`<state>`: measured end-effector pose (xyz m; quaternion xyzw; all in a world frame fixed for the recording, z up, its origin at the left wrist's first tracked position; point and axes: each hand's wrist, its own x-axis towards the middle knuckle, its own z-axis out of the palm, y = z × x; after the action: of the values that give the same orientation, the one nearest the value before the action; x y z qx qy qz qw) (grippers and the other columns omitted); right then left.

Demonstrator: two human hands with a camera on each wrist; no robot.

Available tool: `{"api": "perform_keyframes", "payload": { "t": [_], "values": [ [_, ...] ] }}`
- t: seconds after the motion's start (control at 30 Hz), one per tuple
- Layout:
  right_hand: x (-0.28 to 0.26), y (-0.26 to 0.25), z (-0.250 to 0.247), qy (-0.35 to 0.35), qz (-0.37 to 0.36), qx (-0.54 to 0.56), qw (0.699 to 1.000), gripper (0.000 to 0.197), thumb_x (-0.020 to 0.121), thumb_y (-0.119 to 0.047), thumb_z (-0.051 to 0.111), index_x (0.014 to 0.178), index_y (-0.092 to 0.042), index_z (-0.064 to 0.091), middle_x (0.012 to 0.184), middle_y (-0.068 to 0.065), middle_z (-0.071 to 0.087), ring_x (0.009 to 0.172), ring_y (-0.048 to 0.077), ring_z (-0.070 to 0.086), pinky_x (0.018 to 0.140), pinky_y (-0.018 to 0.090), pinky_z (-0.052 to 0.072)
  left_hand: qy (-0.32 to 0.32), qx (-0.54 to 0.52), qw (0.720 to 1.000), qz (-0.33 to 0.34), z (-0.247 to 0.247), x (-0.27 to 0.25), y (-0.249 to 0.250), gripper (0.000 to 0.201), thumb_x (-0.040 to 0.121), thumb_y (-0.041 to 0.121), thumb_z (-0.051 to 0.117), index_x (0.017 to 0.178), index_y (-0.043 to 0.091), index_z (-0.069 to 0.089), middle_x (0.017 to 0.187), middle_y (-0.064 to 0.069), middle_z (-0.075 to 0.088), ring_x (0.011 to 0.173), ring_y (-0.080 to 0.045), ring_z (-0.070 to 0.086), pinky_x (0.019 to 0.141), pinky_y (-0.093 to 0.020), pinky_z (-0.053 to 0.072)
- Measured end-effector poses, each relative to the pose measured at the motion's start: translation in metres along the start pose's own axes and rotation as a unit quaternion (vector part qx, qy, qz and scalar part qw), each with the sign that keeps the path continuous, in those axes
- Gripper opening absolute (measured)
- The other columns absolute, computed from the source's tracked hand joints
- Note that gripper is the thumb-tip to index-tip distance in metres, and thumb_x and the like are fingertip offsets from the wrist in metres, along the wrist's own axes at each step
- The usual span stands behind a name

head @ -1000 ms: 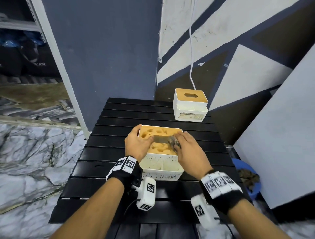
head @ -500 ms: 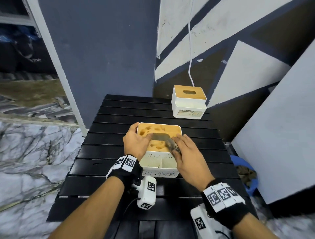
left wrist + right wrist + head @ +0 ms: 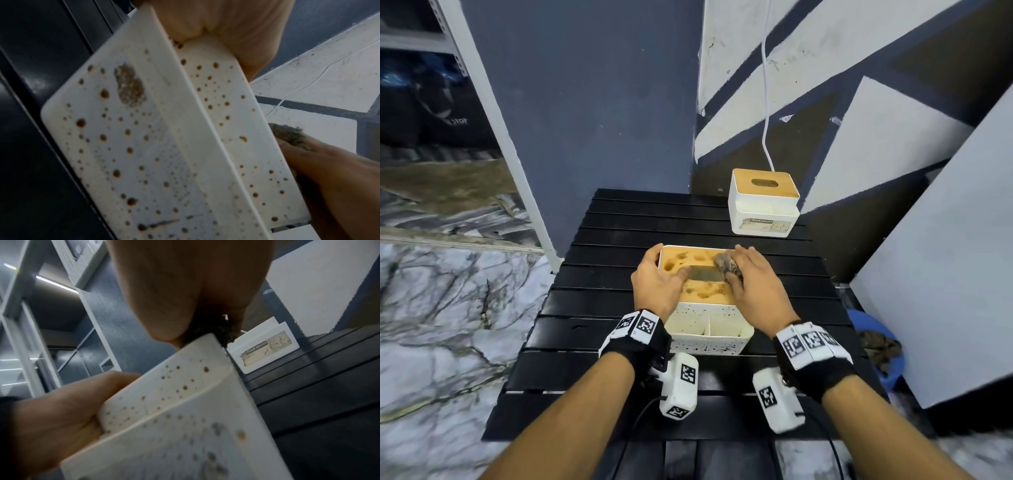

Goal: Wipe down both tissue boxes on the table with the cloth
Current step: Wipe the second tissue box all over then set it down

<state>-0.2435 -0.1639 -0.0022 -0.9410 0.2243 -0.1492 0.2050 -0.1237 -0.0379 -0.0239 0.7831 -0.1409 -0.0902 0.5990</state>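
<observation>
A stained white tissue box (image 3: 705, 325) with a wooden lid (image 3: 698, 286) stands on the black slatted table (image 3: 585, 308); brown spots cover its front (image 3: 144, 146) (image 3: 174, 410). My left hand (image 3: 659, 281) grips the box's left side, thumb on the lid. My right hand (image 3: 751, 284) presses a crumpled grey-brown cloth (image 3: 724, 263) (image 3: 287, 134) (image 3: 213, 332) onto the lid's far right corner. A second, clean white tissue box (image 3: 762, 202) (image 3: 265, 347) with a wooden lid sits at the table's far right corner.
A dark blue wall and a painted wall stand right behind the table. A white cable (image 3: 767, 102) hangs down to the far box. A white board (image 3: 945, 274) leans at the right, with a blue bucket (image 3: 876, 346) below it. Marble floor (image 3: 448, 325) lies to the left.
My right hand has slid the cloth from the middle of the lid toward its far right corner. The left hand has kept its grip on the box.
</observation>
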Motion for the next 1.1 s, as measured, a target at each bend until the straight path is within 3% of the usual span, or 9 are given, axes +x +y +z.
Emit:
{"api": "perform_keyframes", "payload": {
  "t": [0.13,0.3,0.37,0.47,0.63,0.77,0.83,1.0,1.1],
  "values": [
    [-0.031,0.001,0.001,0.006,-0.026,-0.013,1.000,0.047,0.097,-0.026,0.046,0.143,-0.020,0.036,0.152,-0.003,0.030,0.144,0.012,0.015,0.111,0.017,0.008,-0.003,0.005,1.000,0.003,0.000,0.000,0.000,0.058,0.082,0.019,0.079,0.135,0.017,0.055,0.103,0.002,0.067,0.092,-0.010,0.057,0.082,-0.019,0.041],
    [0.005,0.003,0.003,-0.001,0.004,-0.002,1.000,0.046,0.097,-0.023,0.045,0.142,-0.017,0.036,0.152,0.001,0.031,0.144,0.016,0.016,0.114,0.025,0.013,-0.015,0.016,1.000,0.011,-0.001,0.000,-0.002,0.061,0.084,0.022,0.077,0.139,0.017,0.051,0.105,0.002,0.064,0.088,-0.002,0.057,0.086,-0.019,0.041],
    [0.025,0.003,0.003,-0.008,0.021,-0.008,1.000,0.046,0.097,-0.023,0.045,0.142,-0.016,0.035,0.152,0.002,0.031,0.143,0.018,0.019,0.115,0.028,0.015,-0.012,0.014,1.000,0.012,-0.001,0.000,-0.002,0.062,0.084,0.023,0.077,0.139,0.017,0.051,0.104,0.001,0.064,0.101,-0.014,0.060,0.088,-0.021,0.042],
    [0.039,0.003,0.003,-0.011,0.029,-0.010,0.999,0.046,0.097,-0.024,0.046,0.141,-0.015,0.036,0.151,0.004,0.033,0.141,0.019,0.023,0.114,0.029,0.018,-0.007,0.016,1.000,0.008,0.000,0.000,-0.003,0.063,0.084,0.023,0.077,0.141,0.017,0.050,0.109,-0.002,0.066,0.110,-0.020,0.059,0.093,-0.024,0.045],
    [-0.005,-0.001,0.002,0.009,-0.011,-0.004,1.000,0.046,0.098,-0.024,0.044,0.143,-0.017,0.036,0.153,-0.001,0.029,0.145,0.015,0.013,0.112,0.021,0.012,-0.005,0.026,1.000,0.015,0.002,0.000,-0.005,0.062,0.085,0.023,0.076,0.141,0.017,0.050,0.106,0.001,0.066,0.100,-0.013,0.056,0.088,-0.019,0.042],
    [-0.049,-0.005,-0.001,0.008,-0.033,-0.007,0.999,0.048,0.098,-0.028,0.045,0.144,-0.022,0.035,0.153,-0.008,0.027,0.144,0.008,0.011,0.109,0.014,0.009,-0.004,0.033,0.999,0.008,0.003,0.001,-0.007,0.064,0.083,0.027,0.077,0.140,0.018,0.050,0.111,-0.004,0.068,0.112,-0.021,0.059,0.099,-0.033,0.048],
    [-0.054,-0.006,-0.002,0.003,-0.034,-0.011,0.999,0.048,0.098,-0.030,0.044,0.144,-0.023,0.034,0.153,-0.009,0.027,0.144,0.007,0.011,0.109,0.014,0.009,-0.005,0.032,0.999,0.004,0.002,0.001,-0.006,0.063,0.083,0.026,0.077,0.139,0.017,0.051,0.107,-0.002,0.069,0.105,-0.017,0.061,0.093,-0.026,0.047],
    [-0.014,0.001,-0.005,-0.020,-0.021,-0.007,1.000,0.044,0.098,-0.026,0.045,0.140,-0.021,0.039,0.150,-0.004,0.033,0.144,0.012,0.016,0.110,0.016,0.009,-0.026,0.048,0.998,0.011,-0.002,0.002,-0.004,0.067,0.084,0.026,0.077,0.144,0.017,0.047,0.116,-0.005,0.066,0.103,-0.017,0.062,0.091,-0.024,0.048],
    [0.024,0.004,-0.008,-0.049,0.013,-0.006,0.999,0.045,0.097,-0.026,0.047,0.140,-0.021,0.039,0.149,-0.001,0.036,0.141,0.016,0.023,0.113,0.026,0.018,-0.050,0.056,0.997,0.004,-0.006,0.006,-0.002,0.069,0.084,0.025,0.077,0.145,0.017,0.046,0.119,-0.005,0.066,0.102,-0.016,0.064,0.095,-0.029,0.052]
  ]
}}
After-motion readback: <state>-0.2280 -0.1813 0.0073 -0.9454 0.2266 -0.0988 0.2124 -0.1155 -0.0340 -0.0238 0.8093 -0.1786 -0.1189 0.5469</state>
